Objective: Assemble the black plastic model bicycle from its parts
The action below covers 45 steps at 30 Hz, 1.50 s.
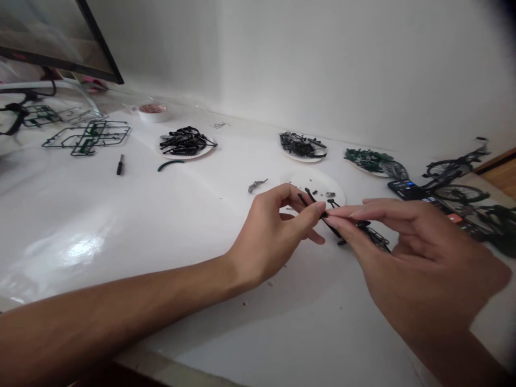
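Note:
My left hand [274, 236] and my right hand [419, 263] meet above the white table, their fingertips pinching a thin black plastic model part [324, 216]. A further dark piece, possibly a small frame section, sits just under my right fingers [374, 235]. Behind my fingertips lies a white paper plate [322, 184] holding a few small black pieces. Part of the plate is hidden by my hands.
Paper plates of black [185, 142] and green [366, 160] parts stand along the wall. Model bicycles [451, 169] lie at right beside a dark box [407, 189]. Further left are a green sprue [86, 137], small screwdriver [120, 164], tape roll [153, 112] and monitor [56, 37].

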### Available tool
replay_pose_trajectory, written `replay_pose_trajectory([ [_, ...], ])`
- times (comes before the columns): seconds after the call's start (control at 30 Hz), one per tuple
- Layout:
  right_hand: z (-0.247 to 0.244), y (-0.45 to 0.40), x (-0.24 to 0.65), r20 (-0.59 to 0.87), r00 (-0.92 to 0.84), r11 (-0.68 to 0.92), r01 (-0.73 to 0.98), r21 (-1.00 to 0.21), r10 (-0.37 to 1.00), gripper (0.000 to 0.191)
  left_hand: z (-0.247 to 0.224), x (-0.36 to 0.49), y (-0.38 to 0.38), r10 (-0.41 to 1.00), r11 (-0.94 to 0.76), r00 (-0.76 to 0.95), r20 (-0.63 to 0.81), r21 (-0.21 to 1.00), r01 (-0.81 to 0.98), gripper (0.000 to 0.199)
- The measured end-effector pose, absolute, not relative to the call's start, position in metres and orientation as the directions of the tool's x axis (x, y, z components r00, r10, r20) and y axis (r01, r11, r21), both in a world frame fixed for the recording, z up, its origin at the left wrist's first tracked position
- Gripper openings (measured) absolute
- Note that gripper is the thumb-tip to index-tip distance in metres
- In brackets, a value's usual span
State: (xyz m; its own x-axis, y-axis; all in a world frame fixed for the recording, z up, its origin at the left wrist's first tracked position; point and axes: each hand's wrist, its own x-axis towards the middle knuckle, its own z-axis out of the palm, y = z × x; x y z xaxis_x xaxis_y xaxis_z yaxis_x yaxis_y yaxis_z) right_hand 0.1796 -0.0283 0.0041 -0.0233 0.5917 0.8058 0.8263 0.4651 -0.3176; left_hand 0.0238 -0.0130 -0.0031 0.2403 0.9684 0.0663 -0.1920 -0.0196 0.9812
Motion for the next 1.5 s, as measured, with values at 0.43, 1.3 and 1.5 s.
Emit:
replay_pose_trajectory([
  [0.43, 0.016, -0.033, 0.187, 0.815, -0.166, 0.656, 0.69, -0.307, 0.556, 0.026, 0.0, 0.025, -0.018, 0.948, -0.173, 0.23, 0.22, 0.963, -0.206, 0.015],
  [1.3, 0.021, -0.044, 0.188, 0.875, -0.106, 0.705, 0.641, -0.303, 0.472, 0.031, 0.003, 0.023, -0.026, 0.899, -0.309, 0.235, 0.369, 0.916, -0.256, 0.008],
  [1.5, 0.023, -0.048, 0.185, 0.853, -0.072, 0.661, 0.667, -0.345, 0.517, 0.026, 0.004, 0.023, -0.028, 0.901, -0.311, 0.23, 0.368, 0.917, -0.248, 0.01],
])
